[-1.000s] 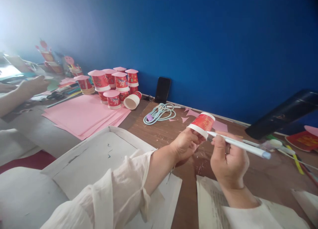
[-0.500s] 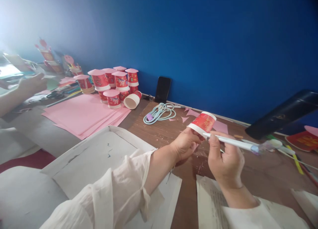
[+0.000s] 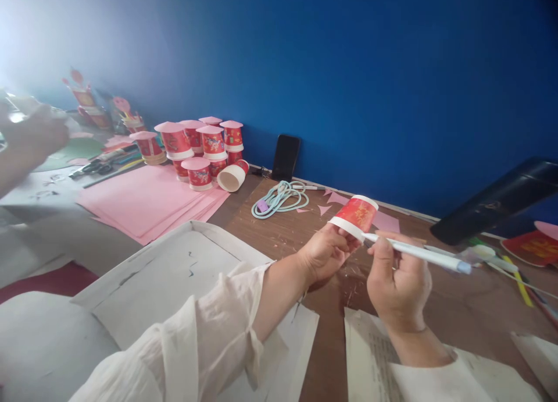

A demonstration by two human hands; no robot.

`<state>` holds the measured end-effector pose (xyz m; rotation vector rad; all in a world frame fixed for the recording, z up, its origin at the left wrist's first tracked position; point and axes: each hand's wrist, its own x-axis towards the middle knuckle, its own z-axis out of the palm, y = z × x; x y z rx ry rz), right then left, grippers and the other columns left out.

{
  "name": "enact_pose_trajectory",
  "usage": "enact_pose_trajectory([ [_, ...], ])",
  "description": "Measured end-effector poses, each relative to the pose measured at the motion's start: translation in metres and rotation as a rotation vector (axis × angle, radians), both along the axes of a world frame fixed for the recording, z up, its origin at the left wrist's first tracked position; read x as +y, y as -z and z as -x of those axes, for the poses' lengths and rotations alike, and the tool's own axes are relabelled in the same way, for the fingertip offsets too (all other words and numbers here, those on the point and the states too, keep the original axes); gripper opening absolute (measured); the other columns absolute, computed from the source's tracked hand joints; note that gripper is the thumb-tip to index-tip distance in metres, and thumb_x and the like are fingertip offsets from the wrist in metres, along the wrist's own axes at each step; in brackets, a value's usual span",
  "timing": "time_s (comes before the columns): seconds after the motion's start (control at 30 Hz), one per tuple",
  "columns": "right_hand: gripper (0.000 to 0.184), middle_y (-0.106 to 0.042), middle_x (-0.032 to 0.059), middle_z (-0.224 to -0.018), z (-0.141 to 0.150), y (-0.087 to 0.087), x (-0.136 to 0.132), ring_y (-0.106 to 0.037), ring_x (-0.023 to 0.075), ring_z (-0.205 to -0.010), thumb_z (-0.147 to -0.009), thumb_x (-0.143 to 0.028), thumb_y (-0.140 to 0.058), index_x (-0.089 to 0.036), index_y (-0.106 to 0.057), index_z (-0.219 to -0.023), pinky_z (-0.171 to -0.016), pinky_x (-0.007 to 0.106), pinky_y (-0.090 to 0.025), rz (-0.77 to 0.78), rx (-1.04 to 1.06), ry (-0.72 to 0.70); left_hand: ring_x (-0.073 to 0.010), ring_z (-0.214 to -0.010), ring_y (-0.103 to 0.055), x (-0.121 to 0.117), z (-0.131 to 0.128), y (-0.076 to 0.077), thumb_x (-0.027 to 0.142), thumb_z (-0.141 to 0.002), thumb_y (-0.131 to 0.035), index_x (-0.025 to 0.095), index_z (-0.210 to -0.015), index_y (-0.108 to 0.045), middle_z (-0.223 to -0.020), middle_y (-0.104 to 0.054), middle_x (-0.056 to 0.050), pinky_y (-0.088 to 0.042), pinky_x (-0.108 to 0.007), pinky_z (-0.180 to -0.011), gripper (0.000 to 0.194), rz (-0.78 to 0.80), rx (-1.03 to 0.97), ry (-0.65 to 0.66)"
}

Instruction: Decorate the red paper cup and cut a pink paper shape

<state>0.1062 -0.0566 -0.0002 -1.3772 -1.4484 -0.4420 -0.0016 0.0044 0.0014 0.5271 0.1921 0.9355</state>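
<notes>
A red paper cup (image 3: pixel 358 213) with white bands at both ends is tilted in my left hand (image 3: pixel 329 252), whose fingers reach up into its mouth from below. Between the fingers and thumb of my right hand (image 3: pixel 399 280) is a white pen (image 3: pixel 422 254), its tip at the white band on the cup's lower right side. Whether the tip touches the cup, I cannot tell. Pink paper scraps (image 3: pixel 386 222) lie on the table behind the cup.
Stacked red cups with pink paper tops (image 3: pixel 213 145) stand at back left beside pink sheets (image 3: pixel 143 198). A coiled pale-blue cable (image 3: pixel 281 199) lies before a leaning phone (image 3: pixel 286 156). A black cylinder (image 3: pixel 497 199) is at right. Another person's hand (image 3: pixel 32 134) works at far left.
My right hand and the pen have shifted slightly right, and the pen's rear end has dropped. The cup has turned a little. At far left the other person's hand has risen leftward.
</notes>
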Motion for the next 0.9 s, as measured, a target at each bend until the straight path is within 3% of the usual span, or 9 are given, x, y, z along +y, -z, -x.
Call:
enact_pose_trajectory([
  [0.3,0.017,-0.071,0.0104,-0.093,-0.0011,0.0002,0.0014,-0.067,0.0216,-0.084,-0.094,-0.027,-0.054,-0.017,-0.065,-0.102,-0.078,0.035,-0.051,0.000,-0.052,-0.015,-0.0142,-0.094,-0.059,-0.0024,0.0022,-0.0039,-0.003,-0.047,-0.054,0.018,-0.089,-0.067,-0.092,-0.068,-0.001,-0.041,-0.027,-0.094,0.049,0.018,-0.015,0.018],
  [0.7,0.021,-0.068,0.0079,-0.079,-0.0008,-0.0011,-0.0001,-0.065,0.0203,-0.074,-0.096,-0.032,-0.050,-0.016,-0.063,-0.098,-0.073,0.035,-0.050,0.005,0.063,0.063,-0.0138,-0.087,-0.059,-0.0023,0.0039,-0.0050,-0.004,-0.049,-0.052,0.016,-0.087,-0.063,-0.089,-0.066,-0.002,-0.043,-0.028,-0.088,0.045,0.145,-0.026,0.000],
  [0.8,0.021,-0.067,0.0068,-0.079,0.0011,-0.0003,-0.0017,-0.063,0.0184,-0.069,-0.096,-0.032,-0.049,-0.016,-0.061,-0.101,-0.071,0.033,-0.049,0.003,0.109,0.021,-0.0121,-0.079,-0.058,-0.0027,0.0042,-0.0049,-0.004,-0.051,-0.053,0.016,-0.080,-0.061,-0.081,-0.063,0.000,-0.044,-0.028,-0.086,0.036,0.149,-0.043,-0.014],
  [0.9,0.019,-0.067,0.0075,-0.084,0.0028,0.0019,-0.0013,-0.064,0.0196,-0.077,-0.096,-0.030,-0.050,-0.017,-0.062,-0.103,-0.074,0.034,-0.049,-0.001,0.049,-0.036,-0.0134,-0.084,-0.059,-0.0024,0.0044,-0.0042,-0.004,-0.052,-0.054,0.016,-0.082,-0.061,-0.083,-0.064,-0.001,-0.044,-0.029,-0.089,0.036,0.145,-0.037,-0.008],
])
